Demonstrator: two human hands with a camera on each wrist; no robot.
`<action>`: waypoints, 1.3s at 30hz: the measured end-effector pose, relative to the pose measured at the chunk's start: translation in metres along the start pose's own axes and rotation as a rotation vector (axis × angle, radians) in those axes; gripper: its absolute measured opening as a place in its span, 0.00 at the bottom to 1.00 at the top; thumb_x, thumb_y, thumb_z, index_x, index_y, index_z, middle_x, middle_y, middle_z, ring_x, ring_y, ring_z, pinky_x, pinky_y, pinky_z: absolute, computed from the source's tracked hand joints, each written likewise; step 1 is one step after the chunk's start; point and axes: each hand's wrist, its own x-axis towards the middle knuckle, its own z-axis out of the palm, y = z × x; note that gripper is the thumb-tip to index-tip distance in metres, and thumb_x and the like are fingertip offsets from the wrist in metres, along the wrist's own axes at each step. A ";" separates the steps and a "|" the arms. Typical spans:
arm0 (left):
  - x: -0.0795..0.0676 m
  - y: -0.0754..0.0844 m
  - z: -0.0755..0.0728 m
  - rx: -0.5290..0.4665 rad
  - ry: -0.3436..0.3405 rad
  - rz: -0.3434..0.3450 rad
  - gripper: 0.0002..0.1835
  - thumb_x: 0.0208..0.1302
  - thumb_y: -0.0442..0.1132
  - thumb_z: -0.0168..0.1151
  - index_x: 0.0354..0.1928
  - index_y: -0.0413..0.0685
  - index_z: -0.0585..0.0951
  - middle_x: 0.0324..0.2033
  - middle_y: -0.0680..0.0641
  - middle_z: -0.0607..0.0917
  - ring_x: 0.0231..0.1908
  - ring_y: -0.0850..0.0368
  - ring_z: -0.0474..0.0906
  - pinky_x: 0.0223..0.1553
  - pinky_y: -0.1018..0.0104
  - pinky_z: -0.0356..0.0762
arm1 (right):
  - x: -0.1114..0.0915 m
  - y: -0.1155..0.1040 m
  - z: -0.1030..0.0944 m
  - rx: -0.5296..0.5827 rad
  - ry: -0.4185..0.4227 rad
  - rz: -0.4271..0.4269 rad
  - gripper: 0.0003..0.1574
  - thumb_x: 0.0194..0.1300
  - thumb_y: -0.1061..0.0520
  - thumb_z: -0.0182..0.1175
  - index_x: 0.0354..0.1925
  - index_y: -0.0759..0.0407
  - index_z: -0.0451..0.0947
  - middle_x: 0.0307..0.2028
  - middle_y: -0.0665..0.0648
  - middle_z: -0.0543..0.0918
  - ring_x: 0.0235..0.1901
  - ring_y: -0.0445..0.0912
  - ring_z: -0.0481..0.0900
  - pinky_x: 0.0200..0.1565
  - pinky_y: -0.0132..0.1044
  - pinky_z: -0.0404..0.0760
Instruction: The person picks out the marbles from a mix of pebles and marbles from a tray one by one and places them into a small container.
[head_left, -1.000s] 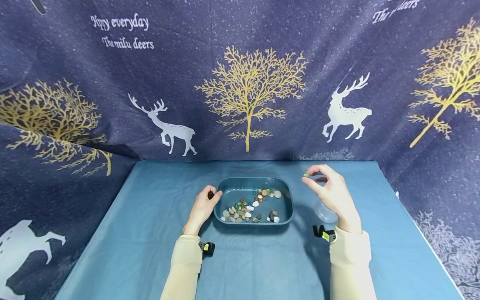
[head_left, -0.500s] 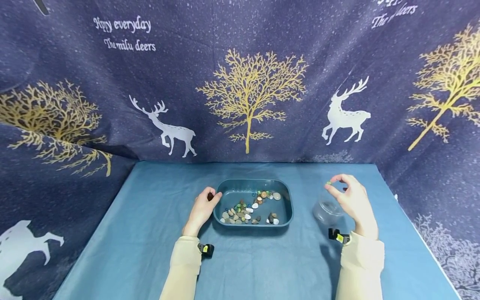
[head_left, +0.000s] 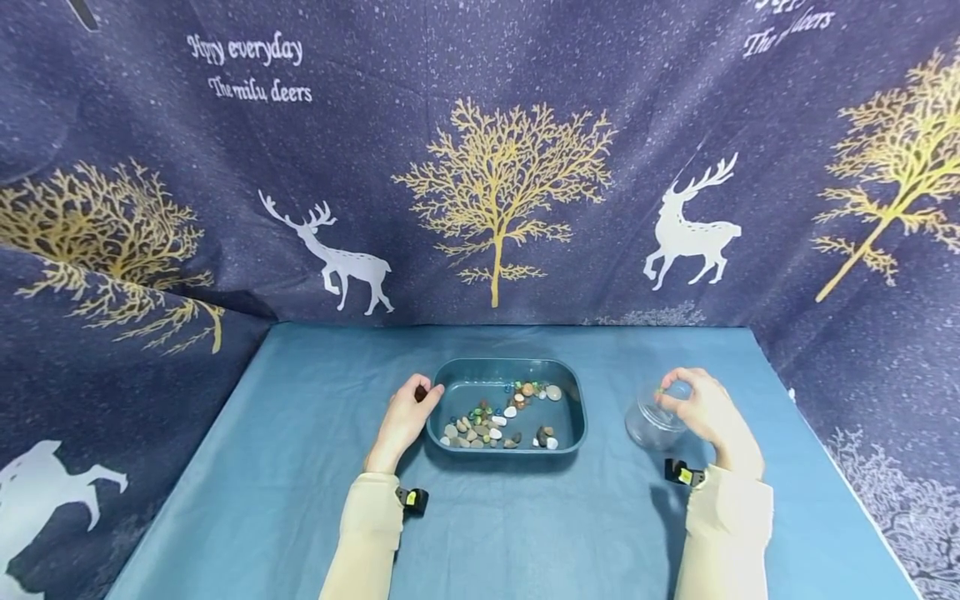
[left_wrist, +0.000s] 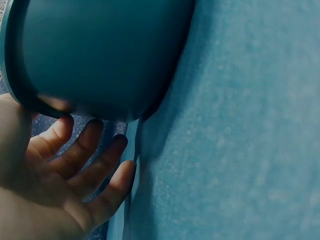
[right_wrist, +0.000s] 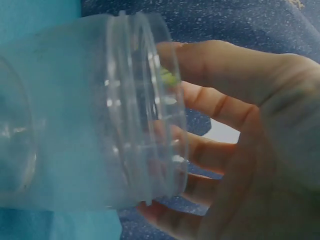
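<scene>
A dark teal tray (head_left: 450, 379) holds pebbles (head_left: 480, 431) of several colours. My left hand (head_left: 401, 419) holds the tray's left end; in the left wrist view its thumb is up at the rim and its fingers (left_wrist: 85, 145) curl beside the outer wall. To the right stands a clear plastic jar (head_left: 647, 429). My right hand (head_left: 712, 421) is at the jar's mouth, pinching a small green stone (right_wrist: 169, 77) between thumb and forefinger. In the right wrist view the stone shows through the jar's threaded neck (right_wrist: 132, 100), and the other fingers spread around the mouth.
A blue cloth (head_left: 480, 525) covers the table. Behind it hangs a dark blue curtain (head_left: 525, 50) with deer and tree prints. Several darker and white stones (head_left: 546, 437) lie apart near the tray's front right corner.
My right hand has moved rightward and then down to the jar's mouth, carrying the small green stone. The left hand stays on the tray, which has hardly shifted.
</scene>
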 end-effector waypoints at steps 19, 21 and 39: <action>0.000 0.001 0.000 -0.003 0.000 -0.007 0.13 0.72 0.48 0.58 0.36 0.48 0.70 0.27 0.48 0.71 0.26 0.52 0.66 0.31 0.60 0.64 | 0.004 0.012 0.014 -0.048 -0.146 0.083 0.07 0.55 0.60 0.67 0.34 0.55 0.79 0.53 0.74 0.74 0.52 0.68 0.70 0.47 0.60 0.69; 0.000 0.000 0.000 -0.005 -0.001 -0.005 0.13 0.72 0.48 0.58 0.36 0.48 0.70 0.27 0.48 0.71 0.26 0.52 0.66 0.31 0.61 0.64 | 0.004 0.012 0.014 -0.050 -0.143 0.085 0.07 0.54 0.60 0.67 0.33 0.55 0.79 0.53 0.73 0.74 0.51 0.68 0.70 0.47 0.61 0.68; 0.001 -0.001 0.001 -0.009 0.007 -0.004 0.12 0.71 0.47 0.58 0.35 0.48 0.70 0.27 0.48 0.71 0.27 0.52 0.67 0.32 0.60 0.64 | -0.002 0.003 0.002 -0.003 -0.116 0.099 0.25 0.60 0.49 0.68 0.52 0.61 0.81 0.59 0.72 0.74 0.59 0.70 0.67 0.55 0.64 0.67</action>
